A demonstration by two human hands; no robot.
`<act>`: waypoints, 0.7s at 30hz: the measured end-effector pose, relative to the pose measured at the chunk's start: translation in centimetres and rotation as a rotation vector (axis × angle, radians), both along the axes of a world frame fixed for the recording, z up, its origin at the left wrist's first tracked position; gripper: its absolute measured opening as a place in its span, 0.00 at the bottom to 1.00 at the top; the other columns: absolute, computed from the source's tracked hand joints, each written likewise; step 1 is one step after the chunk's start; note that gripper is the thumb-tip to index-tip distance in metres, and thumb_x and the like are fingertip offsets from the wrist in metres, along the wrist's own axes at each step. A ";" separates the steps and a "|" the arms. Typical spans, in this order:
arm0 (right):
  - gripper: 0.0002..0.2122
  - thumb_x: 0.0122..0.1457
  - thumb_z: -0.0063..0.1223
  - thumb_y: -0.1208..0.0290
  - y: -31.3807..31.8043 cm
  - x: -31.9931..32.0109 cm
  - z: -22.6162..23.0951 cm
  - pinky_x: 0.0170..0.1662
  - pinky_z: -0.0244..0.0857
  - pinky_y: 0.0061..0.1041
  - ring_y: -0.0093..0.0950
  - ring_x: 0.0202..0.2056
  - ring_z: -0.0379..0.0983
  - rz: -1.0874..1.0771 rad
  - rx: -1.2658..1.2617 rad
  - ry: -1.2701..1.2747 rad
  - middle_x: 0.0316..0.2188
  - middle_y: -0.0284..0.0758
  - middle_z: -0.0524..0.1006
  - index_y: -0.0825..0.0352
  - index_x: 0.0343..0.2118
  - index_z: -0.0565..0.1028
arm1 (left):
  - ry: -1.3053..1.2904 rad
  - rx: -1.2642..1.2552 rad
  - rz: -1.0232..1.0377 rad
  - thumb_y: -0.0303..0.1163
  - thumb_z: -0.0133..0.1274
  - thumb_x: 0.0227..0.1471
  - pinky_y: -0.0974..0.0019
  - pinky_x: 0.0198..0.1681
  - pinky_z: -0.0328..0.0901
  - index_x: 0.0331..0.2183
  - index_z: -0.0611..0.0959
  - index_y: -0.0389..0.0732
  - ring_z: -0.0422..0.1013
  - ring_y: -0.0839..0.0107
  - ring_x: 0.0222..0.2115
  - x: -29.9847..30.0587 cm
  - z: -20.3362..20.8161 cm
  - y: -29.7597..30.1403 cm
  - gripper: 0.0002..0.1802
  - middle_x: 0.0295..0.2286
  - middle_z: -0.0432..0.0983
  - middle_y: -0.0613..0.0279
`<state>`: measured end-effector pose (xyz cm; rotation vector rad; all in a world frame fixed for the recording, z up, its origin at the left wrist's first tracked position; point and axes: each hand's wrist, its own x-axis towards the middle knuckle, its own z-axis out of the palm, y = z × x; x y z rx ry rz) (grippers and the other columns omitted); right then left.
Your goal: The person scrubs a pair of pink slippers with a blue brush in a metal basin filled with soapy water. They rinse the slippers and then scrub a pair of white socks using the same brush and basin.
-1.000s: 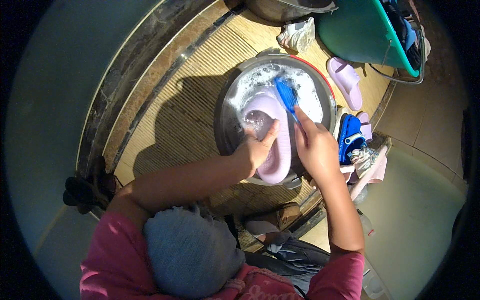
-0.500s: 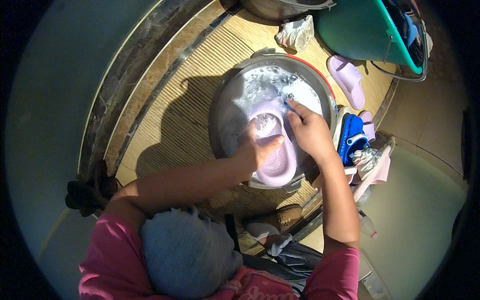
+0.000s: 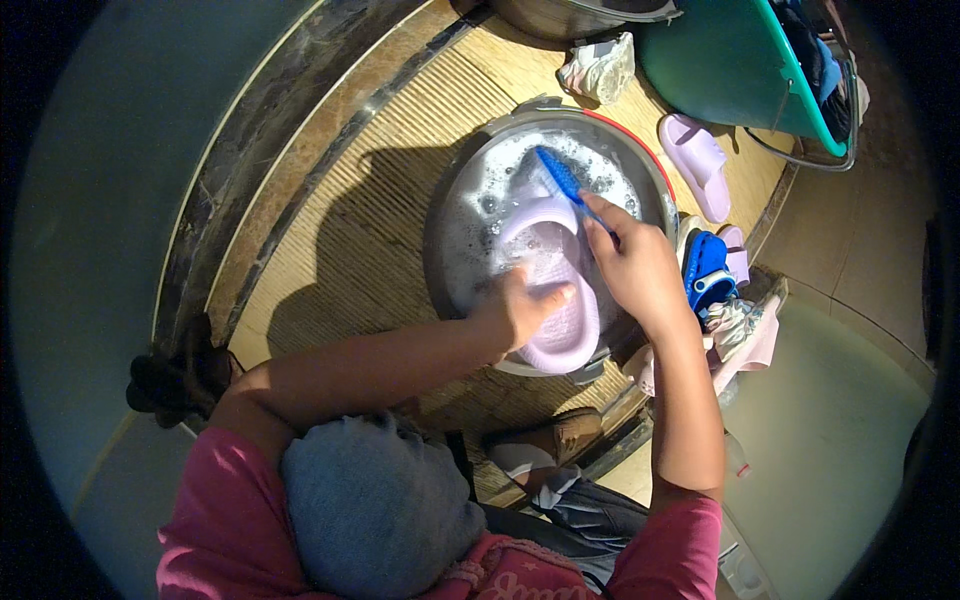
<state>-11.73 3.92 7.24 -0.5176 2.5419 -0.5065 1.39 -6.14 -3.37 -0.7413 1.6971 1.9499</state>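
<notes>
1. Here's my left hand (image 3: 515,312) at the centre of the frame, closed on the left edge of the lilac slipper (image 3: 568,338); my thumb lies over the footbed, pointing right; the fingers are partly hidden, so I can't tell how far they reach underneath.
2. My right hand (image 3: 638,268), just right of centre, is wrapped round the handle of the blue brush (image 3: 560,176); no gap shows in that grip; one finger stretches along the handle toward the head.
3. The slipper sits in the middle of the frame, over the grey basin (image 3: 447,200); strap end toward the top, heel end toward the bottom, overlapping the basin's lower rim in view.
4. The brush head is up beyond the strap, amid white suds (image 3: 612,188); whether the bristles touch the slipper, I can't tell.
5. Over to the upper right: a lilac slide (image 3: 694,165) lies on the floor near the basin, a green bucket (image 3: 725,75) leans above it with cloth inside; a crumpled white bundle (image 3: 598,70) is at upper centre.
6. Right of the basin, a blue clog (image 3: 708,268) rests in a pile, a pink slipper (image 3: 757,342) just below it.
</notes>
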 end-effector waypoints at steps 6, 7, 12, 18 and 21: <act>0.24 0.57 0.63 0.56 1.9 0.8 0.2 0.34 0.71 0.38 0.46 0.28 0.79 -0.035 0.125 0.002 0.24 0.50 0.79 0.64 0.53 0.76 | 0.120 -0.221 -0.090 0.29 0.59 0.51 0.49 0.60 0.55 0.57 0.64 0.47 0.66 0.45 0.51 1.1 3.8 -0.7 0.34 0.50 0.65 0.38; 0.24 0.57 0.63 0.57 2.5 1.1 0.2 0.34 0.71 0.37 0.46 0.28 0.79 -0.068 0.071 0.010 0.25 0.50 0.79 0.64 0.53 0.76 | 0.252 -0.250 -0.139 0.29 0.59 0.51 0.50 0.59 0.55 0.56 0.63 0.47 0.66 0.47 0.49 1.3 3.6 -0.9 0.34 0.49 0.64 0.39; 0.18 0.62 0.58 0.62 5.3 2.4 -0.9 0.34 0.71 0.37 0.46 0.28 0.79 -0.128 -0.030 0.128 0.26 0.53 0.79 0.64 0.53 0.76 | 0.482 -0.142 -0.027 0.27 0.61 0.48 0.59 0.53 0.56 0.49 0.62 0.40 0.63 0.59 0.37 1.5 4.1 -2.2 0.30 0.44 0.65 0.44; 0.17 0.64 0.55 0.66 4.8 3.8 -0.2 0.34 0.71 0.36 0.47 0.30 0.79 -0.155 -0.081 0.121 0.29 0.53 0.79 0.63 0.55 0.75 | 0.147 0.085 0.676 0.37 0.58 0.57 0.64 0.50 0.66 0.51 0.60 0.31 0.70 0.68 0.45 -1.4 5.3 -2.3 0.31 0.46 0.70 0.50; 0.18 0.63 0.55 0.68 5.3 4.9 -0.1 0.33 0.70 0.36 0.45 0.29 0.78 -0.107 -0.220 0.195 0.31 0.51 0.80 0.63 0.56 0.74 | 0.020 0.748 0.437 0.34 0.63 0.52 0.63 0.48 0.69 0.52 0.69 0.34 0.73 0.66 0.44 -1.9 5.5 -5.0 0.30 0.42 0.74 0.52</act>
